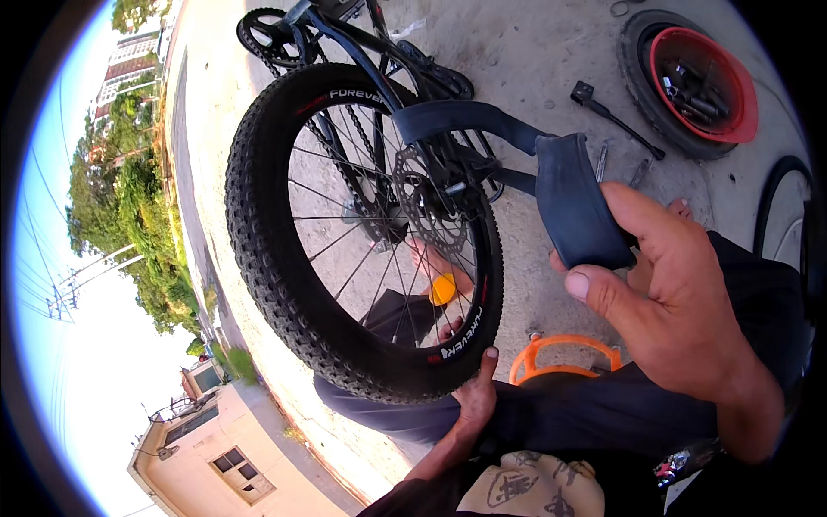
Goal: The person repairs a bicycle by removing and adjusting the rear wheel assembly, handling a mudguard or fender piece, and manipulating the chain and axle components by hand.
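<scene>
A fat-tired bicycle wheel stands on its edge in front of me, with a knobby black tire [269,250], spokes and a disc rotor [412,191]. It is still at the dark bicycle frame [366,56]. My left hand [476,395] is closed around the tire's lower edge, thumb outside and fingers showing through the spokes. To the right, my right hand [680,314] pinches a flattened black inner tube [577,207] between thumb and fingers. That tube loops out from the frame near the wheel's hub, folded where I hold it.
A red bowl [748,108] of dark metal parts rests on a loose tire [639,69] at the far right. A black rod-like tool [622,127] lies nearby. An orange curved piece [527,355] is by my legs. A small yellow round thing [443,289] shows through the spokes.
</scene>
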A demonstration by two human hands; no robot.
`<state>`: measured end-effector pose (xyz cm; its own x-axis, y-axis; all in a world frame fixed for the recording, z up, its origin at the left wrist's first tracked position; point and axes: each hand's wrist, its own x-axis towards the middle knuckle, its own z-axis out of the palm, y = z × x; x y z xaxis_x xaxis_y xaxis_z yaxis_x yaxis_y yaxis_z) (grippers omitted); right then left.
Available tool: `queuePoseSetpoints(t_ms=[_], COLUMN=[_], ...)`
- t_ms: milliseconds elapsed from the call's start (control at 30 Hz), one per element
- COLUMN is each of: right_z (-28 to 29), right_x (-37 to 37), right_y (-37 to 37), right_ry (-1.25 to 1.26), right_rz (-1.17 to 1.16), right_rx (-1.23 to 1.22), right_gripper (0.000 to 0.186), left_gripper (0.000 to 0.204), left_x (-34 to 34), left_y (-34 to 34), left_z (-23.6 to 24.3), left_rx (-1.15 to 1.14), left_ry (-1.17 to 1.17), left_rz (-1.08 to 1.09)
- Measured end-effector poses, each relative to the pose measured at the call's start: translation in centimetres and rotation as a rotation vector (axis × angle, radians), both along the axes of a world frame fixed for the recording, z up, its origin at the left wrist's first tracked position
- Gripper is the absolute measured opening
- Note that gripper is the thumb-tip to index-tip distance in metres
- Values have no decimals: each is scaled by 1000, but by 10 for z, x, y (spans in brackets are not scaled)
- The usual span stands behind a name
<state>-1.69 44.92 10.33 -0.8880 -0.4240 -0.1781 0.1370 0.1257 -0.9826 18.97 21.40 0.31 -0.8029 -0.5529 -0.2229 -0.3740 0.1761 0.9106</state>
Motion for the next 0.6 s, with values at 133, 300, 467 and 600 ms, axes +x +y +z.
queuePoseSetpoints(t_ms=[133, 300, 467, 600], right_z=[-1, -4, 0, -5], right_x=[-3, -4, -5, -4], right_y=[-2, -9, -16, -24], right_ry=[14, 100, 83, 170], right_rz=[-50, -75, -12, -66], right_rx=[26, 87, 91, 25], right_gripper=[21, 17, 13, 14], left_gripper=[80, 85, 93, 91], left_x=[2, 1, -15, -43], left_y=[2, -4, -13, -22], left_z=[9, 23, 47, 65], left_rx=[28, -62, -274, -510], left_ry=[40, 61, 188, 291], left_rz=[39, 114, 55, 56])
